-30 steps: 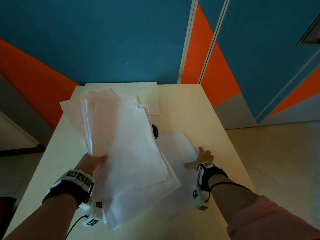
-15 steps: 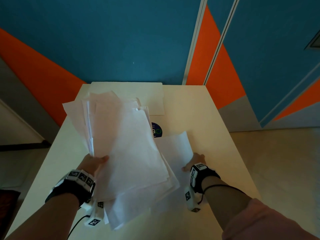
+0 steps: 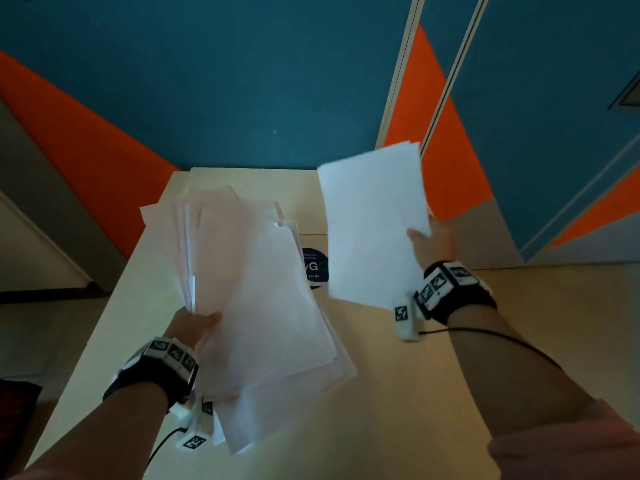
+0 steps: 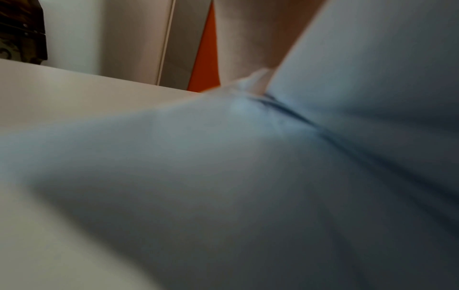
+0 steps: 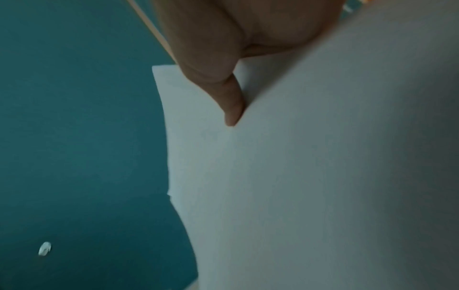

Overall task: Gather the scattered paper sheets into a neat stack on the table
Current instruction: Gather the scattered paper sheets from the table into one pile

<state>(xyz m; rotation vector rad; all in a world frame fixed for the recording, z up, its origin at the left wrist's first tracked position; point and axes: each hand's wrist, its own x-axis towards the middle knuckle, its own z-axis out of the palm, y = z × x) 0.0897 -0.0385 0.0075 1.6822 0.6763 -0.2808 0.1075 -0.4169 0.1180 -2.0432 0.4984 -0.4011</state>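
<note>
The stack of papers (image 3: 256,299) is covering most of the round dark sticker (image 3: 316,266), so its small print is staying unreadable. The left hand (image 3: 192,325) is showing only a thumb and knuckles — its fingers are hiding under the sheets. In the left wrist view everything is blurring into grey-blue paper (image 4: 248,176), and the frame edges are cutting it off. The right hand (image 3: 433,242) is lying mostly behind the single sheet (image 3: 374,223) — its fingers are hiding there.
</note>
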